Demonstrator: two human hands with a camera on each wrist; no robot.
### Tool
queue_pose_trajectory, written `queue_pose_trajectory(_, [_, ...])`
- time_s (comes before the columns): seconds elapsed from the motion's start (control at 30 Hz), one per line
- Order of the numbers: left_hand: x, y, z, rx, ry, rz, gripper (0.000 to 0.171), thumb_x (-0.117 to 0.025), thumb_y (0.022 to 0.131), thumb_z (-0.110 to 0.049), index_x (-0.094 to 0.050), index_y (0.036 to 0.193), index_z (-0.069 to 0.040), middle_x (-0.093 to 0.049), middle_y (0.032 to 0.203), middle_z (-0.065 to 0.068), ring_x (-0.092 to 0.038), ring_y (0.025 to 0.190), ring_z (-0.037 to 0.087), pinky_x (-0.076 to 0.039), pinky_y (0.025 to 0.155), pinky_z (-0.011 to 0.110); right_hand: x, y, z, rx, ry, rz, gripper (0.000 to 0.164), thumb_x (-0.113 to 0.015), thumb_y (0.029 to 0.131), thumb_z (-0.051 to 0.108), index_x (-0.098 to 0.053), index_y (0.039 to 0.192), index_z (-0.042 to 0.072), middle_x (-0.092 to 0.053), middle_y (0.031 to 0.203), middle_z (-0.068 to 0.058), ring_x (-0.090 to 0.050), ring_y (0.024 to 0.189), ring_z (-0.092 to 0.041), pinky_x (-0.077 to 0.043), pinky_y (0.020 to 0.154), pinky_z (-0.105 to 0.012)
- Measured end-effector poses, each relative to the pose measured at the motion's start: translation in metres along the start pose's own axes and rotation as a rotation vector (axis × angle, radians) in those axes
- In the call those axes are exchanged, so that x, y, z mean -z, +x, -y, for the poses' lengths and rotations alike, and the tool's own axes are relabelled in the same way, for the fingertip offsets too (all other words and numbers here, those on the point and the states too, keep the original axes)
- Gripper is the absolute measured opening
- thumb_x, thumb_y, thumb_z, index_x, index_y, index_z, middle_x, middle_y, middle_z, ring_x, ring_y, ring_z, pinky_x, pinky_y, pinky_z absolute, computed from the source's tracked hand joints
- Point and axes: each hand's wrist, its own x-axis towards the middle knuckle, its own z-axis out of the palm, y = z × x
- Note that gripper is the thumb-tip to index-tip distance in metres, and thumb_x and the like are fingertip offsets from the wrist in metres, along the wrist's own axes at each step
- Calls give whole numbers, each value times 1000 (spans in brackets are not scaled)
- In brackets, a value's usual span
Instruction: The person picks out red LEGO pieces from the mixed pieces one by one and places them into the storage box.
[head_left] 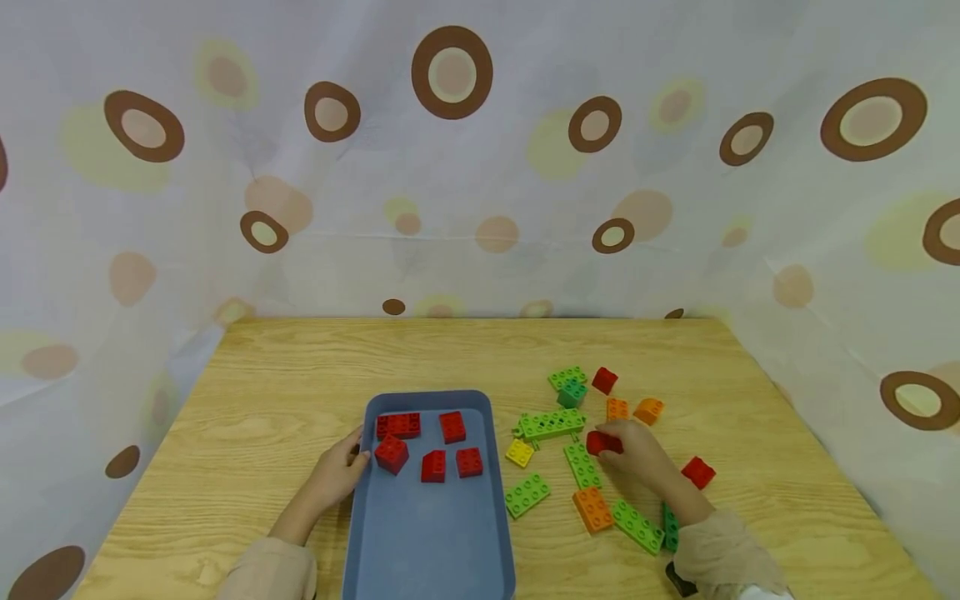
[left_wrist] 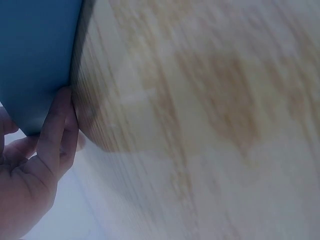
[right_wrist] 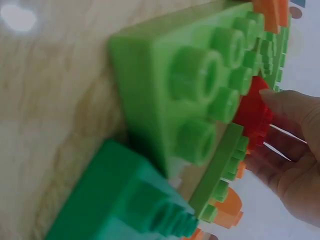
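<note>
My left hand (head_left: 335, 472) grips the left rim of a blue-grey tray (head_left: 429, 542). In the left wrist view, its fingers (left_wrist: 57, 120) press against the outer wall of the tray (left_wrist: 37, 55). Several red bricks (head_left: 399, 426) lie in the tray's far half. To the right of the tray, my right hand (head_left: 643, 454) pinches a red brick (head_left: 600, 443) between thumb and fingers, among the loose bricks. The right wrist view shows this red brick (right_wrist: 252, 112) beyond a light green brick (right_wrist: 195, 85); whether it touches the table cannot be told.
Around the right hand lie light green bricks (head_left: 527, 495), orange bricks (head_left: 593, 509), a yellow brick (head_left: 519, 452) and dark green bricks (head_left: 572, 393). Two more red bricks (head_left: 698, 472) rest there. A black piece (head_left: 681, 579) lies near the right sleeve. A patterned cloth (head_left: 480, 167) hangs behind the wooden table (head_left: 300, 358).
</note>
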Motion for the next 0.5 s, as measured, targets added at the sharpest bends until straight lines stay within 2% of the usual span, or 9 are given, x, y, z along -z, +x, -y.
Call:
queue_pose_trajectory(0.2, [1, 0, -1, -8, 11, -8, 47, -47, 91, -2, -38, 136, 9, -55, 117, 35, -62, 97, 40, -54, 78, 43, -2, 0, -3, 0, 8, -21, 30, -65, 78, -4, -63, 106, -12, -63, 106, -27, -59, 98, -40, -51, 81, -49])
queue_pose_trajectory(0.5, [1, 0, -1, -1, 10, 1, 47, -47, 91, -3, -38, 135, 10, -55, 117, 34, -62, 98, 39, -54, 79, 43, -5, 0, -4, -17, -16, -10, 30, -68, 77, -2, -64, 105, -10, -64, 104, -26, -60, 97, -39, -52, 80, -47])
